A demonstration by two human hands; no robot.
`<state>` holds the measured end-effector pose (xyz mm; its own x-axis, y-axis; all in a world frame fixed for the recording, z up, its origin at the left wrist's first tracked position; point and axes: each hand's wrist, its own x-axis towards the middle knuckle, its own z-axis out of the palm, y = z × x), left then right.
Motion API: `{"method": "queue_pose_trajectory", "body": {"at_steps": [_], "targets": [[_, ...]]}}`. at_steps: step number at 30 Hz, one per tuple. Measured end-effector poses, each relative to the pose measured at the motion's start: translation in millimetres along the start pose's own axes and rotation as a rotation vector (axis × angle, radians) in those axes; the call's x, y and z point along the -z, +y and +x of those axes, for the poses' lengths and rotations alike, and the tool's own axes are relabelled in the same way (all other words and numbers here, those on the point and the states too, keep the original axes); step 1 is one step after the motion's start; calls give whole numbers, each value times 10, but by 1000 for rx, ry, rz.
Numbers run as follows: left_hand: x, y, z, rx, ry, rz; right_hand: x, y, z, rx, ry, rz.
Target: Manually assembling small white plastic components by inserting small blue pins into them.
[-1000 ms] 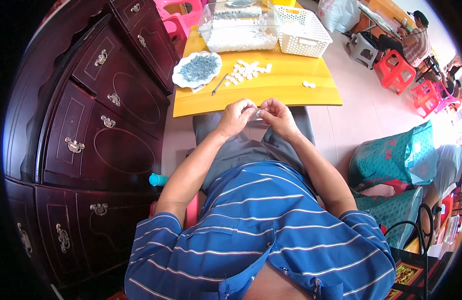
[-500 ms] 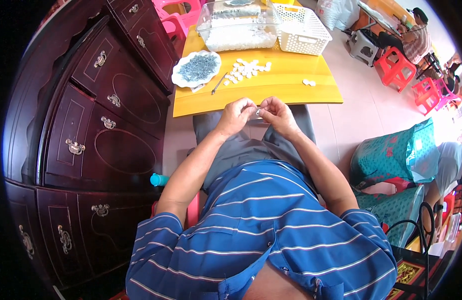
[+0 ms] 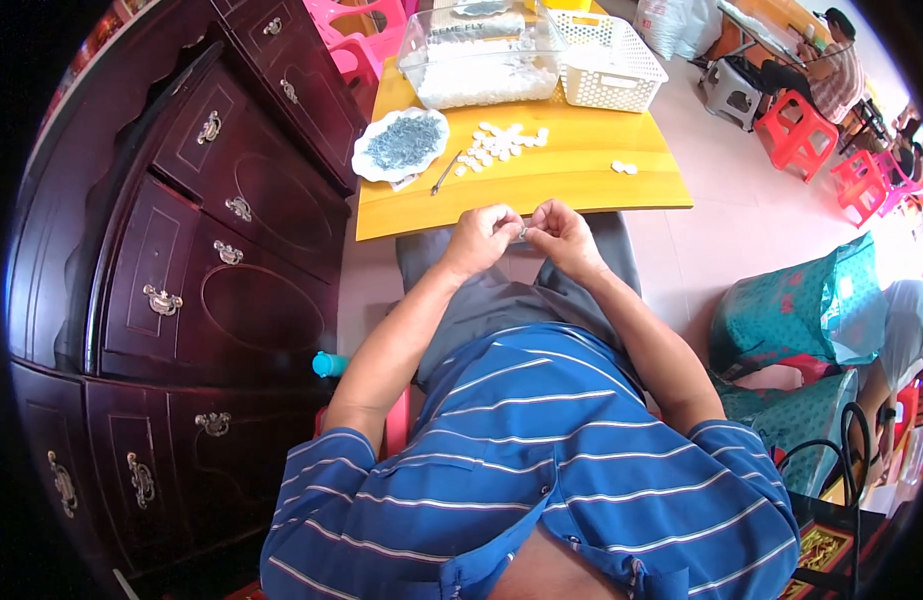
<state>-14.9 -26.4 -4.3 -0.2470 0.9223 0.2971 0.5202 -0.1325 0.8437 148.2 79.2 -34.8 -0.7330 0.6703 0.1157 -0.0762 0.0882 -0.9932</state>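
Small pale metal-looking piece is sitting pinched between both hands, just off the near edge of the yellow wooden table. Left hand at 9 o'clock and right hand at 3 are closing fingertips on it. White plate of grey bits is lying at 11 o'clock.

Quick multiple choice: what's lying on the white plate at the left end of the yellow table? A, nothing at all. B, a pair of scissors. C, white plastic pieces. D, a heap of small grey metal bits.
D: the white plate on the yellow table carries a heap of small grey metal bits, while the white plastic pieces lie loose on the tabletop to its right.
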Motion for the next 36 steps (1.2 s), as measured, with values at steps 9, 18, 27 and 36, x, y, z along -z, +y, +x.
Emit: {"method": "queue_pose_trajectory", "body": {"at_steps": [9,18,27,36], "targets": [[-1,-195,48,-51,46,-158,10,-39,28,-18,29,130],[343,-204,411,-83,145,358,74,-84,42,-44,77,161],[199,-234,725,-69,98,776,127,-1,91,-17,131,150],[102,-187,456,-138,220,545,136,-18,86,-19,126,188]]}}
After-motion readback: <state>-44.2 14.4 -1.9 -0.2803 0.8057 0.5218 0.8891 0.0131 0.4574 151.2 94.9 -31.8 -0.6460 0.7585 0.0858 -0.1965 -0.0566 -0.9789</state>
